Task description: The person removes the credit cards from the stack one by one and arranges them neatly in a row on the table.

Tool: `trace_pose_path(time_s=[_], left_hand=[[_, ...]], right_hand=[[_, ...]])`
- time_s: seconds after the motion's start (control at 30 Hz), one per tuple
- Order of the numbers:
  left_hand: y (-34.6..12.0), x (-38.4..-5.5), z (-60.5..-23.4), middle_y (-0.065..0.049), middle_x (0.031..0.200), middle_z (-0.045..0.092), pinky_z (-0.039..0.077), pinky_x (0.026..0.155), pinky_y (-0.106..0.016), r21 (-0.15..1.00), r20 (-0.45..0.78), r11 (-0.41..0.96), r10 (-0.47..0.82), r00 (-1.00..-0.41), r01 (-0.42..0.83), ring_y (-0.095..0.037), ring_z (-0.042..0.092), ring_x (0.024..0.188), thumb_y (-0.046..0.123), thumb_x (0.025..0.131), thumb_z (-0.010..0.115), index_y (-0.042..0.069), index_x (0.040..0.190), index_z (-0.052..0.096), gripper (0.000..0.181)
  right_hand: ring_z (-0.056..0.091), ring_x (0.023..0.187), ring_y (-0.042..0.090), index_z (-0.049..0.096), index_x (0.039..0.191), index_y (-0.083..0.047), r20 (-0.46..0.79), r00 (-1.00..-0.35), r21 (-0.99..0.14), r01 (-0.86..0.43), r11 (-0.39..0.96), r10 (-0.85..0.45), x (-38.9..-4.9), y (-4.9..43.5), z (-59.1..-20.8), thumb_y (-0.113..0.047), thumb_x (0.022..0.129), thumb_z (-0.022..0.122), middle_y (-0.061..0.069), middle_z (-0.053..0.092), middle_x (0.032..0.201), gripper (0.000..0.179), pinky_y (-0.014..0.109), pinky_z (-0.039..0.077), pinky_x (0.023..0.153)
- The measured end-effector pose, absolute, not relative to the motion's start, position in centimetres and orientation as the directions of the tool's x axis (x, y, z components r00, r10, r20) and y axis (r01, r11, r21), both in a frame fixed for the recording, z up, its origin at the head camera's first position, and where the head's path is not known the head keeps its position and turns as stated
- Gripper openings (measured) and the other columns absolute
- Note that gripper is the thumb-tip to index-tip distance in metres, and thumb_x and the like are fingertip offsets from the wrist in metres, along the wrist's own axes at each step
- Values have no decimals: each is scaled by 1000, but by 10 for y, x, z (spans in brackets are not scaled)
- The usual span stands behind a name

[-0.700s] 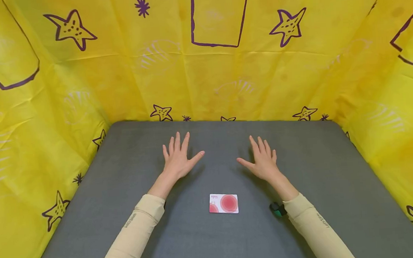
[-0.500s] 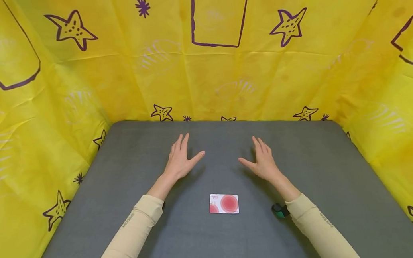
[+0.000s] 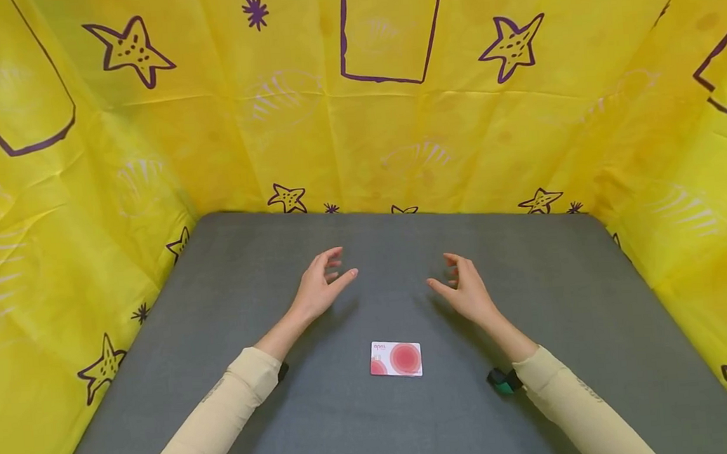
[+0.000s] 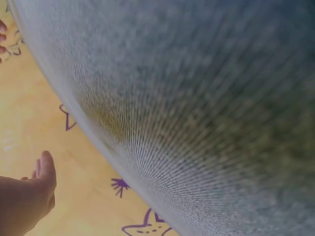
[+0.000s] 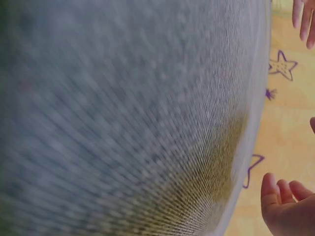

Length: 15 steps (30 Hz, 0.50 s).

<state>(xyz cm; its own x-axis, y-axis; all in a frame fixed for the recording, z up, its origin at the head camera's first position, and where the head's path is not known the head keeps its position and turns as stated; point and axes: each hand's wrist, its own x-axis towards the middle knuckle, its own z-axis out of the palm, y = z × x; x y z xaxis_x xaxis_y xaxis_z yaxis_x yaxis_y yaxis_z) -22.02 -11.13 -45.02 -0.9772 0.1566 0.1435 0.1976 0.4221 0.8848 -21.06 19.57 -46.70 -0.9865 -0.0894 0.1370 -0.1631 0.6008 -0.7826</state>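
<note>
In the head view a white card with red circles lies flat on the grey table, between the two forearms and closer to the person than the hands. My left hand hovers over the table beyond the card to its left, fingers loosely bent, thumb apart, holding nothing. To the right, my right hand mirrors it, also bare, with a gap between the two thumbs. The left wrist view shows part of the left hand at its lower left; the right wrist view has the right hand at its lower right.
The grey tabletop is bordered at the back and sides by yellow cloth printed with purple starfish. A dark device with a green part sits at the right wrist, by the cuff.
Both hands have turned inward, and their spread, straight fingers have bent toward each other. The forearms have shifted slightly outward. The card still lies on the table.
</note>
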Motion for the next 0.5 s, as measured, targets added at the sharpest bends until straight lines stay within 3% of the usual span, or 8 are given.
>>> trace_pose_path(time_s=[0.3, 0.5], left_hand=[[-105, -205, -451, -13, 133, 56, 46, 98, -42, 918, 96, 362, 191, -977, 161, -24, 56, 117, 27, 90, 71, 5, 136, 51, 55], [-104, -196, -452, -21, 131, 56, 45, 98, -46, 930, 108, 319, 239, -965, 183, -32, 57, 116, 20, 90, 72, -1, 134, 53, 52]], right_hand=[[54, 99, 32, 48, 134, 2, 141, -978, -801, -203, 563, -153, -192, 190, -466, -18, 87, 74, 22, 52, 119, 57, 45, 49, 87], [56, 97, 30, 53, 130, 2, 141, -970, -788, -232, 570, -200, -183, 189, -468, -18, 87, 73, 20, 55, 117, 51, 44, 50, 86]])
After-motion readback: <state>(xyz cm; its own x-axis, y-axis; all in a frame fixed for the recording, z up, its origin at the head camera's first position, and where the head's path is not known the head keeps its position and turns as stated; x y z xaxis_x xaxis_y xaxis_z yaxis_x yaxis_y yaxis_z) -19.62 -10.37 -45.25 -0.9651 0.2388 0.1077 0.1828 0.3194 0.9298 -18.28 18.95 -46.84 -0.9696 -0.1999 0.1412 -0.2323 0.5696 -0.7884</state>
